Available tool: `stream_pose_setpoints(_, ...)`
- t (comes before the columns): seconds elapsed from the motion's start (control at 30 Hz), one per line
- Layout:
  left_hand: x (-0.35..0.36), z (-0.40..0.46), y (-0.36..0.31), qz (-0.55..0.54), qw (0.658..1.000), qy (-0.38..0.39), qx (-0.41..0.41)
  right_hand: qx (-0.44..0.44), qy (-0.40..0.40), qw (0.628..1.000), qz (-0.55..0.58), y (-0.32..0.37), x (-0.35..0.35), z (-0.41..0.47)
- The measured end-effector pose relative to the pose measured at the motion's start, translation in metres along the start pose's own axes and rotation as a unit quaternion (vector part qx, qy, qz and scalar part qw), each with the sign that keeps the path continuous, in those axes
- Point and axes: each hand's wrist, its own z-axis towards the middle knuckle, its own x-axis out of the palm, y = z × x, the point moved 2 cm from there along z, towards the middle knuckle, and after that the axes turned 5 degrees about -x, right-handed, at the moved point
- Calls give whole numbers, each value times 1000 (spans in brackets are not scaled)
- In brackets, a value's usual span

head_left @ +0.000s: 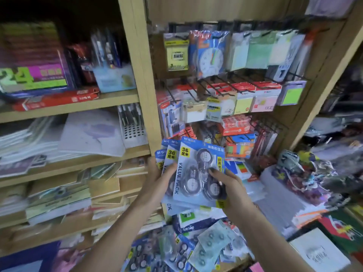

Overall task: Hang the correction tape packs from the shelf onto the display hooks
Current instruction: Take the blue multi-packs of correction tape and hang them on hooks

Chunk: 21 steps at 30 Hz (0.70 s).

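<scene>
The correction tape packs [198, 171] are a fanned stack of blue cards held up in front of the shelves, long side pointing up, tops leaning a bit to the right. The left hand [159, 178] curls round the stack from the left edge. The right hand [225, 183] pinches the front pack on its lower right side (thumb on the plastic bubble). The display hooks [233, 83] stick out above and a little to the right, so I think the packs must go up and forward. More packs lie loose on the pile [186, 250] below.
</scene>
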Motion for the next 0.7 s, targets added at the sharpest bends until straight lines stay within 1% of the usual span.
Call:
stream_pose_setpoints(0.1, 27, 5, -46, 1, 999, 22, 36, -32, 5, 999, 24, 46, -7, 15)
stream_pose_setpoints(0.27, 61, 25, -120, 7, 995, 0, 98, -102, 49, 993, 33, 131, -7, 45)
stream_pose_setpoints(0.47, 73, 50, -195, 10, 983, -53, 173, -164, 108, 980, 7, 215, 1, 79)
stream_pose_setpoints(0.6, 72, 53, -239, -3, 967, -112, 230, -205, 146, 967, -26, 264, 11, 100)
stream_pose_setpoints(0.7, 65, 46, -267, 17, 954, -145, 261, -249, 186, 949, -44, 303, 24, 111)
